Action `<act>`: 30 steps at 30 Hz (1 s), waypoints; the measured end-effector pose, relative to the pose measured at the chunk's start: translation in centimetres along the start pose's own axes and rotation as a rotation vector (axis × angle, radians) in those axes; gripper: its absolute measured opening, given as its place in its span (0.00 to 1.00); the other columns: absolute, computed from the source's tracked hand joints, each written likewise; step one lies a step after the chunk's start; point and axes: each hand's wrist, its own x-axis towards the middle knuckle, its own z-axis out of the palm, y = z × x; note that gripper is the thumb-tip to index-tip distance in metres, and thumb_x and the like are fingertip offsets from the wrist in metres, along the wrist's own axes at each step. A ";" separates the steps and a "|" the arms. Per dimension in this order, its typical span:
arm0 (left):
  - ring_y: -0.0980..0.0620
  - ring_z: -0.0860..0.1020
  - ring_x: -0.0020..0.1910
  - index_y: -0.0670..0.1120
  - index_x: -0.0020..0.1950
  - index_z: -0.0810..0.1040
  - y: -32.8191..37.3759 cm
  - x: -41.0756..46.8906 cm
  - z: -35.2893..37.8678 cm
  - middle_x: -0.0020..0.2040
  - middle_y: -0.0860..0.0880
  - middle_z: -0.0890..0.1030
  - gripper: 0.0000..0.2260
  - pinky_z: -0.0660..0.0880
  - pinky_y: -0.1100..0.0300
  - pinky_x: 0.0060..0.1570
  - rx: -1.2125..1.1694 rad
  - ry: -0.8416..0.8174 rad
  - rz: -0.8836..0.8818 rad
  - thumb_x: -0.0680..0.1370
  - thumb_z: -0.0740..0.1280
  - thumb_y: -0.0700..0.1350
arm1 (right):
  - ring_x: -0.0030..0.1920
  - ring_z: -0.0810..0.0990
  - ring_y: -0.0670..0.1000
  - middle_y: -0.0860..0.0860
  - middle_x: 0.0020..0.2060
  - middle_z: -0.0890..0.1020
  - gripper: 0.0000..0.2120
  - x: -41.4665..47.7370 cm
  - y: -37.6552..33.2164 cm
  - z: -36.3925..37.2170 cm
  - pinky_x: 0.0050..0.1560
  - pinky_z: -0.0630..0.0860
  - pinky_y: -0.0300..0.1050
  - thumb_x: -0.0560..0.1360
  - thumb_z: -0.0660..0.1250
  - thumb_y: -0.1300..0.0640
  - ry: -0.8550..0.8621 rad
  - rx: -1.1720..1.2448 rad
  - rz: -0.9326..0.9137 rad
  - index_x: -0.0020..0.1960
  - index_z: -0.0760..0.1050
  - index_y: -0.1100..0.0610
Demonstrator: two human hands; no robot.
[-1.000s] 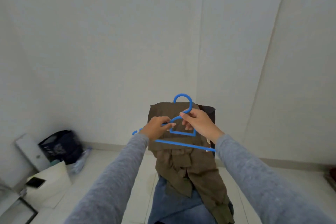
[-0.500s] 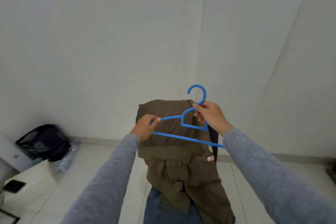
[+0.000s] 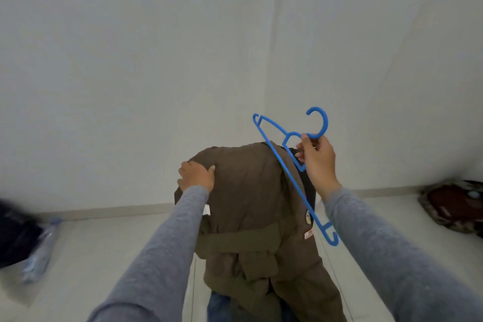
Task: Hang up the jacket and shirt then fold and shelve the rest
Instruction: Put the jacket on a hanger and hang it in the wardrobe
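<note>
A brown jacket (image 3: 251,206) with small patches on one side is draped over a dark chair back (image 3: 309,188) in front of me. My left hand (image 3: 196,176) lies on the jacket's upper left part, fingers bent over the cloth. My right hand (image 3: 317,158) grips a blue plastic hanger (image 3: 292,180) at its neck, just below the hook. The hanger is tilted steeply, one end up to the left and the other down to the right, in front of the jacket's right side. Blue denim (image 3: 219,307) shows beneath the jacket at the bottom.
White walls meet in a corner behind the chair. A plastic bottle (image 3: 39,253) and a dark bag (image 3: 13,238) lie on the floor at left. A dark red cushion or mat (image 3: 454,204) lies on the floor at right. Pale tiles surround the chair.
My left hand has let go of the hanger and come down on the jacket's upper left. My right hand has lifted the hanger up and right and tilted it steeply. My view has swung right.
</note>
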 end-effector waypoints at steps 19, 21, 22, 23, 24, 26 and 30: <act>0.50 0.78 0.34 0.46 0.35 0.80 -3.0 -5.7 5.1 0.32 0.50 0.81 0.22 0.72 0.56 0.47 0.427 0.030 1.405 0.79 0.55 0.56 | 0.32 0.74 0.43 0.48 0.38 0.75 0.07 -0.7 0.9 3.7 0.38 0.73 0.35 0.82 0.55 0.53 0.071 0.035 0.062 0.51 0.69 0.56; 0.52 0.75 0.31 0.48 0.29 0.76 -2.8 -4.8 5.1 0.28 0.53 0.77 0.20 0.69 0.57 0.43 0.192 0.287 1.336 0.77 0.60 0.56 | 0.32 0.74 0.44 0.48 0.37 0.75 0.08 -0.6 1.1 3.1 0.37 0.73 0.34 0.82 0.55 0.53 0.074 0.025 0.059 0.51 0.68 0.56; 0.52 0.73 0.33 0.48 0.31 0.74 -2.7 -4.5 4.5 0.29 0.52 0.76 0.16 0.67 0.56 0.42 0.011 0.372 1.185 0.76 0.63 0.55 | 0.32 0.74 0.44 0.48 0.37 0.75 0.08 -0.7 1.2 2.9 0.38 0.73 0.34 0.82 0.55 0.53 0.076 0.022 0.056 0.51 0.68 0.56; 0.51 0.72 0.37 0.48 0.34 0.72 -2.2 -4.0 3.8 0.34 0.51 0.75 0.13 0.65 0.56 0.43 -0.162 0.412 0.980 0.75 0.66 0.54 | 0.33 0.74 0.44 0.48 0.37 0.76 0.08 -0.6 1.4 2.5 0.38 0.74 0.35 0.82 0.55 0.53 0.083 0.021 0.058 0.51 0.69 0.56; 0.51 0.71 0.42 0.48 0.39 0.72 -1.6 -3.4 2.9 0.40 0.50 0.74 0.12 0.64 0.58 0.46 -0.286 0.387 0.735 0.74 0.67 0.55 | 0.33 0.74 0.44 0.48 0.38 0.76 0.07 -0.6 1.6 2.2 0.38 0.74 0.35 0.82 0.55 0.53 0.088 0.024 0.064 0.51 0.69 0.56; 0.49 0.69 0.53 0.45 0.53 0.71 -0.2 -1.6 1.5 0.53 0.47 0.72 0.19 0.65 0.57 0.54 -0.363 0.268 0.301 0.73 0.68 0.59 | 0.33 0.74 0.45 0.49 0.38 0.76 0.08 -0.7 2.1 1.7 0.38 0.75 0.35 0.82 0.55 0.53 0.087 0.037 0.075 0.51 0.69 0.56; 0.42 0.65 0.66 0.40 0.68 0.65 2.1 2.0 -0.1 0.67 0.41 0.67 0.37 0.61 0.49 0.65 -0.247 -0.006 -0.031 0.71 0.65 0.66 | 0.34 0.74 0.45 0.50 0.38 0.77 0.09 -0.9 2.6 1.1 0.39 0.76 0.36 0.82 0.55 0.53 0.074 0.055 0.079 0.53 0.70 0.57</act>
